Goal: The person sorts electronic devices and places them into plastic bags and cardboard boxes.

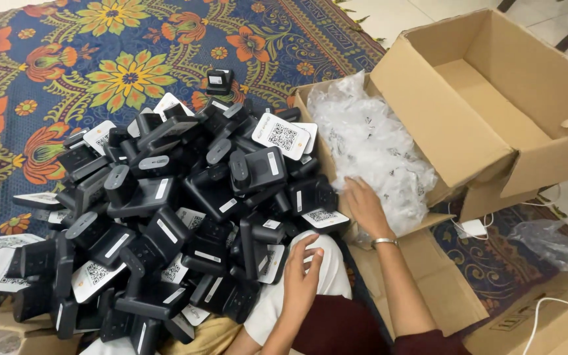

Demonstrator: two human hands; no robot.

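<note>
Item: heap of small black plastic devices [165,217], box-shaped, each with a pale label strip, many fitted with a white card bearing a square code; the heap lies on the floor on a patterned floral rug [47,72] and spreads from the person's lap to the cartons. One device [219,80] stands apart at the far edge of the heap, upright. Right hand [365,205]: reaching forward, fingers loosely spread, fingertips at the near corner of a low carton [428,289] where the heap's edge meets a mass of clear crinkled plastic bags [376,144]; it rests just beside a device with a white card [323,217], and whether it pinches anything I cannot tell. A metal bangle [384,242] sits on that wrist. Left hand [302,276]: open, fingers relaxed and slightly curled, hovering over the white-clad knee, close to the near devices, holding nothing visible. Large empty carton [494,105]: flaps up, tilted against the bag-filled carton. Also present: a white charger with cable [473,227] on the rug beyond the carton flap, another clear bag [553,240] at the right edge. Step in hand, as judged: sorting or gathering at the boundary between heap and bags. The next move appears to call for closing the right fingers on a single device or bag without toppling the loose units stacked beside it.
</note>
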